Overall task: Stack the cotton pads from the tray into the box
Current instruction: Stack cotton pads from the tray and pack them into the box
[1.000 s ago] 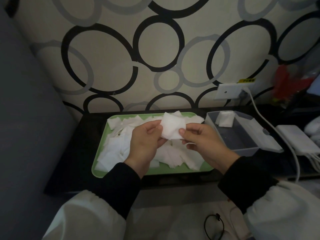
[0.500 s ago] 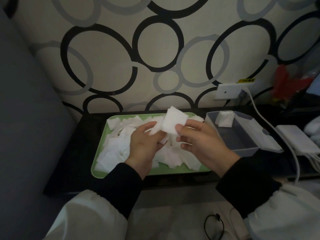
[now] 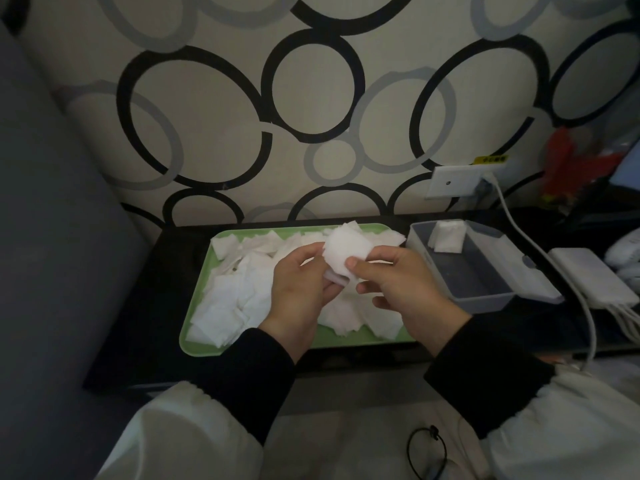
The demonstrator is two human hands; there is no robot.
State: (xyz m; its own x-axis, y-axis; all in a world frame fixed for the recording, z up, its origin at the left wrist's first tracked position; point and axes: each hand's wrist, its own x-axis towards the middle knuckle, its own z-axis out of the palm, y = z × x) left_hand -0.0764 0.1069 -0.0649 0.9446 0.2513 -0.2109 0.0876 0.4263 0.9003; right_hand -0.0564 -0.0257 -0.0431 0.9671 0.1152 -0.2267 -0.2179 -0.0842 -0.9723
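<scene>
A right hand (image 3: 401, 285) pinches a square white cotton pad (image 3: 346, 249) between thumb and curled forefinger at the pad's five o'clock corner. The left hand (image 3: 298, 289), fingers curled inward, grips the pad's nine o'clock edge with its thumb. A second sliver of white shows against the left fingertips just below, though whether it is another pad cannot be told.

The pad is held up clear of the heap, above the middle of a green tray (image 3: 199, 342) strewn with loose cotton pads (image 3: 235, 299) that overlap at all angles. At the hands' three o'clock, just beside the tray, stands an open grey box (image 3: 485, 299), its lid (image 3: 516, 268) lying open along its three o'clock side. A small stack of pads (image 3: 446, 239) sits in the box's eleven o'clock corner.

Tray and box rest on a black table (image 3: 138, 306) set against wallpaper (image 3: 207, 116) patterned with black and grey rings. At two o'clock a white wall socket (image 3: 450, 181) feeds a white cable (image 3: 526, 251) that runs down past the box, near a white charger block (image 3: 588, 278). A blurred red object (image 3: 571, 164) stands beyond it.

Both wrists show black cuffs (image 3: 249, 372) under white sleeves (image 3: 173, 438). A black looped cord (image 3: 426, 452) lies at six o'clock.
</scene>
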